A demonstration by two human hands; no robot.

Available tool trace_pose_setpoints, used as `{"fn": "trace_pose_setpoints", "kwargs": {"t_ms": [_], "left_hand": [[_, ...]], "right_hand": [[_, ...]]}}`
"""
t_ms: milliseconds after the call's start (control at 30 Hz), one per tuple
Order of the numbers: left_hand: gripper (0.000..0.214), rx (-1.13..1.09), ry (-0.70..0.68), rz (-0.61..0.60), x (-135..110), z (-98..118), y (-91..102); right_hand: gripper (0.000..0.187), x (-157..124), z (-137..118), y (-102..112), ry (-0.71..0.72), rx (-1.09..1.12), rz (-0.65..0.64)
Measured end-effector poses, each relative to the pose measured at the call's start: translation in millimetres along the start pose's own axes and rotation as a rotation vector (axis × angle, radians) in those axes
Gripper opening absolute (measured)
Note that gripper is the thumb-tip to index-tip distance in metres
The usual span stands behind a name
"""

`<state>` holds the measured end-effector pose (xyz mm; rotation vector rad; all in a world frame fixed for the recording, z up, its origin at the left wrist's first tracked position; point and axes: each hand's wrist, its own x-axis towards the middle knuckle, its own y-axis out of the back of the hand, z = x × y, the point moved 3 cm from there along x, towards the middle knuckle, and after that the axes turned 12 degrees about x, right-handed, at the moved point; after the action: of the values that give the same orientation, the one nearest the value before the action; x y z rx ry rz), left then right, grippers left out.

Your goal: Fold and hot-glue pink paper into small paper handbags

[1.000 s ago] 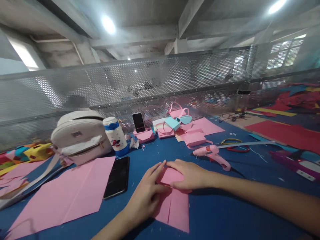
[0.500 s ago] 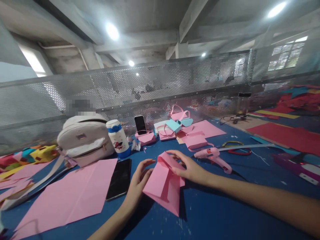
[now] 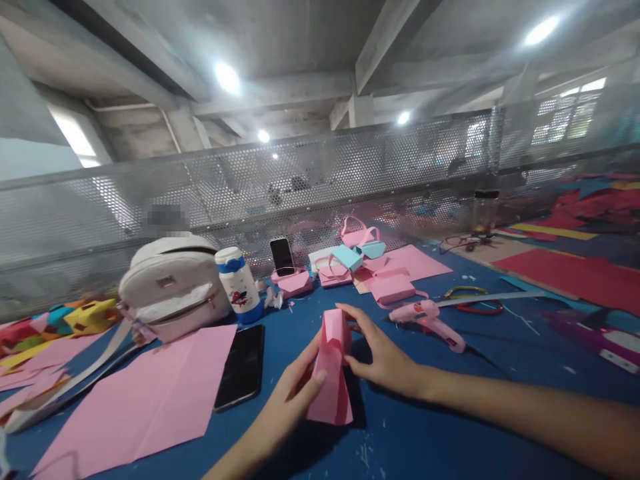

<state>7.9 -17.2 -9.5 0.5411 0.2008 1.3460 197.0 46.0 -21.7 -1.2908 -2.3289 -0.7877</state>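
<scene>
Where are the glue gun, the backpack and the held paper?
Glue gun [image 3: 421, 313]: head view, on its pink body.
Backpack [image 3: 173, 292]: head view, on its front.
Held paper [image 3: 332, 368]: head view, on its near face.

white glare rings the lamps [image 3: 227, 77], and daylight shows at windows [image 3: 570, 115] left and right. the bench [image 3: 425, 440] is dimmer, a soft shadow falling beside the folded paper [image 3: 330, 383]. toward the edges the view stretches; the red pile [image 3: 595, 205] blurs, and pixelation covers a patch above the bag [image 3: 175, 287].
</scene>
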Motion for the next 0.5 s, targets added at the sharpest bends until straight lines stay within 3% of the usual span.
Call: {"fn": "trace_pose_setpoints", "kwargs": {"t_ms": [100, 200, 300, 400, 500], "left_hand": [[0.067, 0.113, -0.016, -0.045, -6.8, -0.4, -0.9], [0.065, 0.137, -0.117, -0.083, -8.9, 0.7, -1.2], [0.063, 0.096, -0.19, -0.022, -4.0, 2.7, 0.3], [0.063, 0.021, -0.19, 0.058, 4.2, 3.7, 0.7], [0.063, -0.049, -0.217, 0.059, 8.8, 4.6, -1.2]], "right_hand": [[0.081, -1.1, 0.1, -1.8, 0.017, 0.02, -0.01], [0.083, -0.6, -1.7, -2.7, 0.045, 0.085, -0.019], [0.083, 1.6, -8.4, -0.4, 0.069, 0.163, -0.024], [0.071, 5.1, -18.5, 3.2, 0.061, 0.224, -0.056], [0.054, 8.3, -28.8, 3.9, 0.062, 0.221, -0.111]]}}
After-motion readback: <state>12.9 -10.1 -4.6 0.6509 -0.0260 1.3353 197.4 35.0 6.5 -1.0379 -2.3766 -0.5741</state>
